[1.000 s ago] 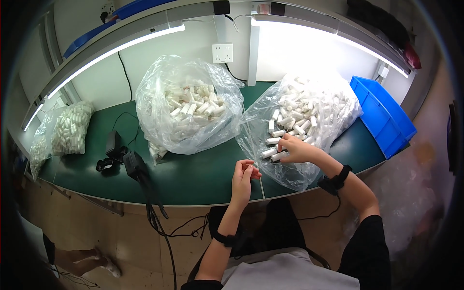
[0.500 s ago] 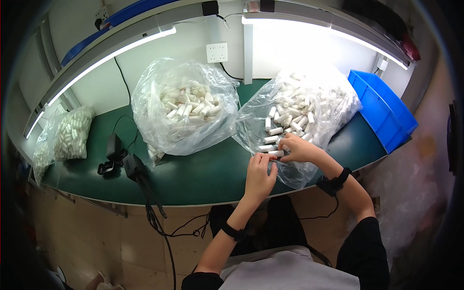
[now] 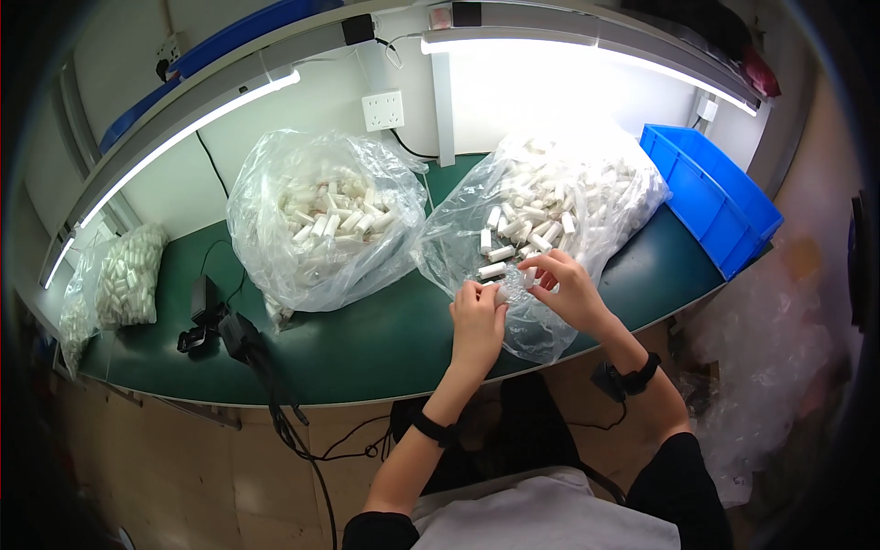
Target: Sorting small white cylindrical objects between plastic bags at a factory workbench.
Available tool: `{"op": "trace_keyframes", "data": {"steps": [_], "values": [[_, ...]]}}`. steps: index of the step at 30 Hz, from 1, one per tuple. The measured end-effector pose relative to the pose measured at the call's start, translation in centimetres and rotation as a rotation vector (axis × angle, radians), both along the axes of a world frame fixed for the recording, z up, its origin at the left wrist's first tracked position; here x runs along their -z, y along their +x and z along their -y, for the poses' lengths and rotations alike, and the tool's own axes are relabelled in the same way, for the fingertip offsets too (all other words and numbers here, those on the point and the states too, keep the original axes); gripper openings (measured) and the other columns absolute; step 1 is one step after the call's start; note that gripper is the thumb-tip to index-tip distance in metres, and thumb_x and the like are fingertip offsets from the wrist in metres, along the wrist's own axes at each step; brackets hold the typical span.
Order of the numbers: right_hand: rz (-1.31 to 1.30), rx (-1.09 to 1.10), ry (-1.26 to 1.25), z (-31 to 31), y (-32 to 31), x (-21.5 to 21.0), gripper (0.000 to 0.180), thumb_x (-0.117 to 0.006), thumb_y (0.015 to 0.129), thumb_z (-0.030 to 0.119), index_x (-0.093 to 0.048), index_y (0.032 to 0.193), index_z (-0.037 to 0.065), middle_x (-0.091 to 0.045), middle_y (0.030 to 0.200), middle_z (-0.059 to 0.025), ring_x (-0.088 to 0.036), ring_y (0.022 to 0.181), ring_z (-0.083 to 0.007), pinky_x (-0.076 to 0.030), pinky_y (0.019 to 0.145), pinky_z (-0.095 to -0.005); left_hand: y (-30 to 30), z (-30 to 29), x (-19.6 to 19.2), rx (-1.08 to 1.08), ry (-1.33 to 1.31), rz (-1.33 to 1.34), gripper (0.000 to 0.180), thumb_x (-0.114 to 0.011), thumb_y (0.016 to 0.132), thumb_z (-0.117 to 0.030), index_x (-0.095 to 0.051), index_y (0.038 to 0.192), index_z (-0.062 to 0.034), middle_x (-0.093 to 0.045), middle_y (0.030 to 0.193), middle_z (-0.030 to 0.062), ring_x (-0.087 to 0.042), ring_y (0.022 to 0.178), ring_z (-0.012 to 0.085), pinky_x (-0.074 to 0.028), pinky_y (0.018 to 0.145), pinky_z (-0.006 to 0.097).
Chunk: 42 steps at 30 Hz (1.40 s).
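Note:
My left hand point(image 3: 476, 327) is closed on a small white cylinder point(image 3: 501, 294), whose end shows past the fingertips. Just to its right, my right hand point(image 3: 572, 295) pinches another white cylinder point(image 3: 530, 277), partly covered by the fingers. Both hands are over the mouth of a clear plastic bag point(image 3: 446, 243), which lies spread on the green table. White cylinders point(image 3: 568, 223) fill this bag in a heap, and a few loose ones, such as a white cylinder point(image 3: 492, 271), lie near my fingers. What the cylinders are cannot be made out.
Left of the hands stands a second clear bag point(image 3: 321, 275) of similar cylinders. Smaller filled bags point(image 3: 130, 275) sit at the far left. Black power adapters point(image 3: 240, 336) with cables lie near the front edge. A blue bin point(image 3: 710, 197) stands at the right end of the green table point(image 3: 367, 362).
My hands were among the cylinders at the bag's mouth; now they have drawn slightly apart. A cylinder has come up into my right fingers. The whole view has shifted a little.

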State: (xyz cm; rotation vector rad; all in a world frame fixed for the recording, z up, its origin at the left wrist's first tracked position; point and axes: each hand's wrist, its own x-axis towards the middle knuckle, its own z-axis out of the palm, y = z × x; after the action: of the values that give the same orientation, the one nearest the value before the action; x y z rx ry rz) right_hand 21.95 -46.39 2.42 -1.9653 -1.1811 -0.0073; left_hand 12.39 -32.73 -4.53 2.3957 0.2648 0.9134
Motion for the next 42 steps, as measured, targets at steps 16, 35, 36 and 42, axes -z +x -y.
{"op": "trace_keyframes", "data": {"steps": [16, 35, 36, 42], "values": [[-1.625, -0.477, 0.531, -3.9, -3.3, 8.6, 0.027, -0.039, 0.082, 0.026, -0.050, 0.089, 0.001, -0.051, 0.076, -0.0093, -0.050, 0.064, -0.0200, -0.042, 0.070, -0.0352, -7.0, -4.7, 1.8, 0.620, -1.804, 0.175, 0.034, -0.034, 0.085, -0.024, -0.051, 0.097, 0.0034, -0.053, 0.077, 0.0093, -0.052, 0.072, 0.0198, -0.042, 0.072, 0.029], [-1.540, -0.455, 0.519, -3.7, -4.2, 7.4, 0.053, -0.027, 0.091, 0.047, -0.052, 0.086, 0.000, -0.049, 0.063, -0.0069, -0.044, 0.052, -0.0166, -0.040, 0.060, -0.0300, -7.1, -4.5, 1.1, 0.559, -1.770, 0.107, 0.033, -0.037, 0.090, -0.030, -0.049, 0.080, -0.0012, -0.044, 0.062, 0.0041, -0.042, 0.057, 0.0138, -0.035, 0.057, 0.025], [-1.541, -0.452, 0.520, -3.7, -4.2, 7.4, 0.053, -0.027, 0.091, 0.047, -0.052, 0.086, 0.000, -0.049, 0.063, -0.0069, -0.044, 0.052, -0.0166, -0.040, 0.060, -0.0300, -7.2, -4.5, 1.2, 0.557, -1.747, 0.095, 0.031, -0.037, 0.090, -0.029, -0.048, 0.079, -0.0017, -0.044, 0.061, 0.0036, -0.041, 0.056, 0.0133, -0.034, 0.056, 0.025], [-1.401, -0.483, 0.485, -3.7, -3.9, 8.1, 0.037, -0.033, 0.093, 0.031, -0.052, 0.086, 0.001, -0.044, 0.059, -0.0041, -0.040, 0.050, -0.0142, -0.038, 0.057, -0.0279, -7.0, -4.4, 1.0, 0.580, -1.679, 0.109, 0.028, -0.037, 0.090, -0.026, -0.045, 0.075, -0.0042, -0.039, 0.059, 0.0019, -0.039, 0.054, 0.0126, -0.033, 0.055, 0.025]]}}
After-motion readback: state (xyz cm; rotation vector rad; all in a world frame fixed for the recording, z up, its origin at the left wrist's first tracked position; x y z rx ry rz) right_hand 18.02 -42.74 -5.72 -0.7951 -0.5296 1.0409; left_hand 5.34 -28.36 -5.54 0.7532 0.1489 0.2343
